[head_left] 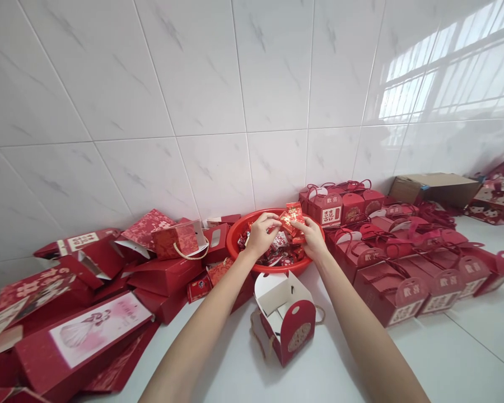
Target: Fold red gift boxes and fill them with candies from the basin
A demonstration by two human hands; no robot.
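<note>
Over a red plastic basin [234, 246] full of small wrapped sweets [279, 256], my right hand [313, 236] is closed on several red and gold packets [294, 215]. My left hand [261, 232] is at the left side of these packets, its thumb and fingers pinched together; whether something small is between them is too small to tell. Just below the basin, an open red gift box [299, 330] with a white inside and rope handles stands on the white surface [331, 364].
Red flat and half-folded boxes [163, 277] are piled on the left. Rows of closed red boxes [407, 291] with cord handles stand on the right. Behind them lies a brown cardboard box [441, 187]. A tiled wall [205, 112] rises behind the basin.
</note>
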